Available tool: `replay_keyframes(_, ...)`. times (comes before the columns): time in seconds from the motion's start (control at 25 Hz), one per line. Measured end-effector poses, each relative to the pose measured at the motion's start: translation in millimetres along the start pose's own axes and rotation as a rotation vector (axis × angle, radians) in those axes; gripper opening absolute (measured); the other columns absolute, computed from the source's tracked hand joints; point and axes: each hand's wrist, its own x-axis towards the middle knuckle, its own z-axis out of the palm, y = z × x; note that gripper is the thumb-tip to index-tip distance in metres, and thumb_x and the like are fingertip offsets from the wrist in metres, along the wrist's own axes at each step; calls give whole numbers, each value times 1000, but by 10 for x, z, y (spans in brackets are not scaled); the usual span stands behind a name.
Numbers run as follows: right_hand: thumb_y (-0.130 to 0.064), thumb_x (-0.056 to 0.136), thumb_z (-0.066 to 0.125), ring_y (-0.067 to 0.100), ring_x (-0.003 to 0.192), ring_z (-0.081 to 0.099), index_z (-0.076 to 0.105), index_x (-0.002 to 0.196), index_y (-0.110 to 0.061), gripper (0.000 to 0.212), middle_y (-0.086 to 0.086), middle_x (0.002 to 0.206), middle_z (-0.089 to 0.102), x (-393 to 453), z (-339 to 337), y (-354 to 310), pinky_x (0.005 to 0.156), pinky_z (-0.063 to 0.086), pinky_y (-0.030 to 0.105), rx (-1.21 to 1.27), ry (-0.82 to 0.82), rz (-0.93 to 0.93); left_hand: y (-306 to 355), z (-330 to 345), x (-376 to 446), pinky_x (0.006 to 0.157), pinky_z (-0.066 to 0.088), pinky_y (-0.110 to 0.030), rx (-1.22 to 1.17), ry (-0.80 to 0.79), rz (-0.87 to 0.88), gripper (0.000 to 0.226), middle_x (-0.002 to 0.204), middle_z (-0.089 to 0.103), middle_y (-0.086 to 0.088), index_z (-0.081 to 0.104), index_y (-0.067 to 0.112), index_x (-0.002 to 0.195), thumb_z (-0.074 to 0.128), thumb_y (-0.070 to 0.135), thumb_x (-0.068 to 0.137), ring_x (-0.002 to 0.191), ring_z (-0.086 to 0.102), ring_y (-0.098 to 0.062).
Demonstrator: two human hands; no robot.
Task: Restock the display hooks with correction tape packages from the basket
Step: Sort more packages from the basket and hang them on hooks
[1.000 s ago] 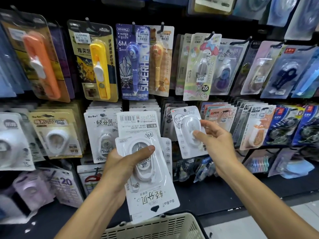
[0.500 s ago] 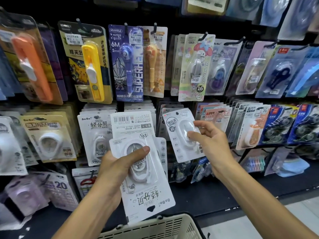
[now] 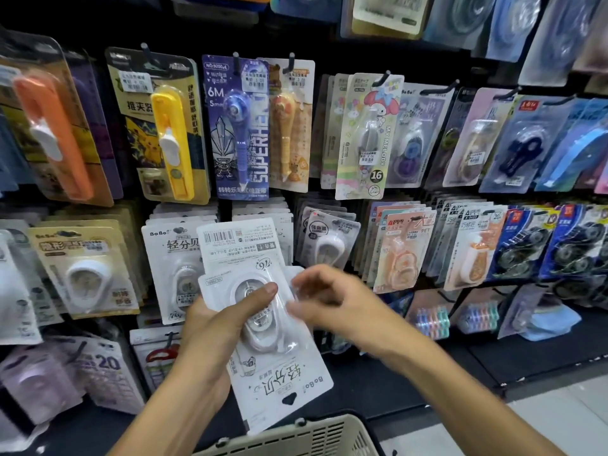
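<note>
My left hand (image 3: 214, 327) grips a small stack of white correction tape packages (image 3: 273, 366), held upside down in front of the display with the thumb across the top blister. My right hand (image 3: 332, 301) is blurred with motion at the stack's right edge; its thumb and fingers are spread apart and hold nothing that I can make out. A white correction tape package (image 3: 325, 245) hangs on the middle-row hook just above my right hand. More of the same white packages (image 3: 174, 258) hang to the left, behind the stack.
The beige plastic basket (image 3: 296, 436) sits at the bottom edge below my hands. Hooks packed with carded correction tapes fill the black wall: yellow and orange ones (image 3: 171, 133) top left, orange and blue packs (image 3: 477, 245) on the right. A grey floor strip (image 3: 559, 419) lies at bottom right.
My right hand has let go of the white package, which now hangs on the middle hook, and has swung left and down to the stack in my left hand.
</note>
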Motion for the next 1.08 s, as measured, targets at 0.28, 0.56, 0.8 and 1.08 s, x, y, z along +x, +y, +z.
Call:
replay_keyframes(0.28, -6, 86, 76, 10, 73, 63, 70, 99, -20, 20, -3, 81, 67, 9, 135, 60, 68, 51, 22, 330, 105, 35, 45, 3, -17, 72, 64, -45, -50, -17, -15, 52, 105, 79, -15, 73, 13, 114, 85, 19, 64, 92, 77, -34)
replay_keyframes(0.56, -11, 77, 86, 13, 76, 73, 67, 100, -16, 30, 1, 86, 77, -61, 160, 25, 65, 55, 20, 240, -74, 197, 110, -45, -9, 80, 60, -58, -213, 100, -120, 48, 109, 77, -17, 71, 11, 121, 78, 19, 73, 95, 76, -37)
replay_keyframes(0.8, -30, 87, 73, 19, 77, 71, 74, 88, -10, 20, 13, 93, 77, -123, 328, 61, 65, 57, 31, 467, 4, 219, 156, -25, -23, 93, 54, -63, -288, 125, -88, 55, 117, 75, -15, 69, 12, 122, 80, 26, 69, 107, 72, -37)
replay_keyframes(1.08, -25, 75, 74, 18, 83, 69, 79, 106, -14, 33, 9, 98, 77, -58, 193, 58, 68, 52, 26, 686, 78, 81, 267, -61, -37, 88, 58, -57, -339, 103, 71, 57, 119, 75, -11, 66, 16, 128, 76, 21, 72, 106, 73, -34)
